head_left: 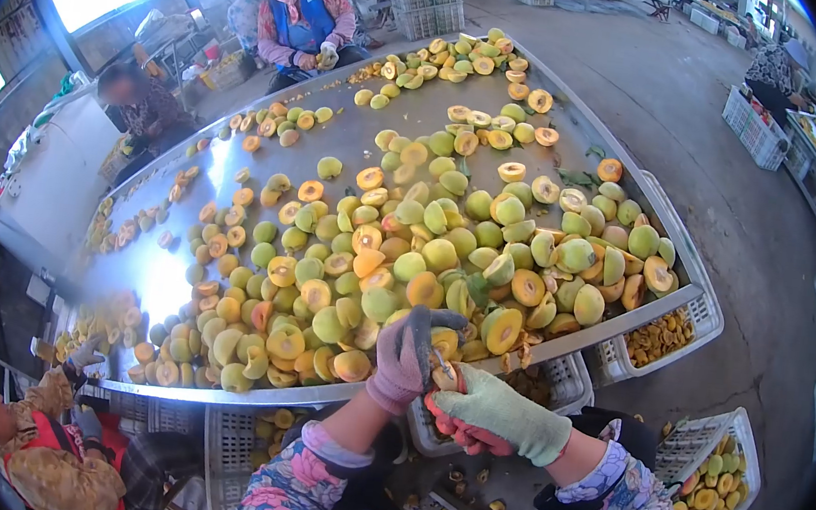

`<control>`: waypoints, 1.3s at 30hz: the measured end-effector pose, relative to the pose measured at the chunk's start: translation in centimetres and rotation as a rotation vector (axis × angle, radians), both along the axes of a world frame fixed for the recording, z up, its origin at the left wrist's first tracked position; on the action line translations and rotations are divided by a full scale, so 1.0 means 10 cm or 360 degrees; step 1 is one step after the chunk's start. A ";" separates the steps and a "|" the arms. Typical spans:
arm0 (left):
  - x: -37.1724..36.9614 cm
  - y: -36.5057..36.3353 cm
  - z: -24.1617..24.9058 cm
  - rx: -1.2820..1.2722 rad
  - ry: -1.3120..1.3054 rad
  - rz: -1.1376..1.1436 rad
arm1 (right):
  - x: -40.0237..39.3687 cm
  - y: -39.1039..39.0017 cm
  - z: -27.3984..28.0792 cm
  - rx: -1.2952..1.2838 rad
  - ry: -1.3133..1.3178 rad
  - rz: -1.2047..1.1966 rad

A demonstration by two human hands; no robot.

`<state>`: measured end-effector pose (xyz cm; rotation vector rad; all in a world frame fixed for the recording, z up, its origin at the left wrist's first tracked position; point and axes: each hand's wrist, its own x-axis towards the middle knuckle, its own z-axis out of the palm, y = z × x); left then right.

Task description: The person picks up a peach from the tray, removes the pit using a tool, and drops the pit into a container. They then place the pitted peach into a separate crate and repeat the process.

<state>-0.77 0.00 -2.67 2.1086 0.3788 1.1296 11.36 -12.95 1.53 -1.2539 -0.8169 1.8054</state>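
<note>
My left hand [401,360], in a pink and grey glove, is closed around a yellow-green peach half [444,341] at the table's near edge. My right hand [500,417], in a pale green glove with red fingers, is closed on a small metal-tipped pitting tool [440,361]. The tool's tip reaches toward the fruit between my hands; whether it touches the flesh cannot be made out. Just beyond both hands lies a big heap of halved peaches [407,265], some with orange cut faces up, others skin side up.
The metal table [611,324] has a raised rim. Below it stand a white crate of orange scraps [713,320], a crate of peach halves [751,465] at right, and another crate [226,456] at left. Co-workers sit at lower left [54,446] and across the table [304,22].
</note>
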 end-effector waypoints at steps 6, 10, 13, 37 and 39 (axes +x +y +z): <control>-0.08 0.12 -0.13 -0.0894 0.0131 -0.0381 | -0.06 -0.02 -0.03 0.0251 -0.0521 -0.0174; -0.11 0.16 0.01 -0.1038 0.0354 -0.0541 | 0.02 -0.01 0.02 -0.0131 -0.0042 -0.0005; -0.08 0.11 0.02 -0.1588 0.0149 -0.0587 | 0.00 -0.01 0.05 -0.0137 0.0070 -0.0012; -0.07 -0.03 0.08 -0.1122 0.0064 -0.0563 | -0.23 -0.10 -0.25 0.0537 -0.0777 -0.0170; -0.06 -0.11 0.08 -0.1058 -0.0145 -0.0475 | -0.22 -0.10 -0.29 0.0967 -0.1246 -0.0241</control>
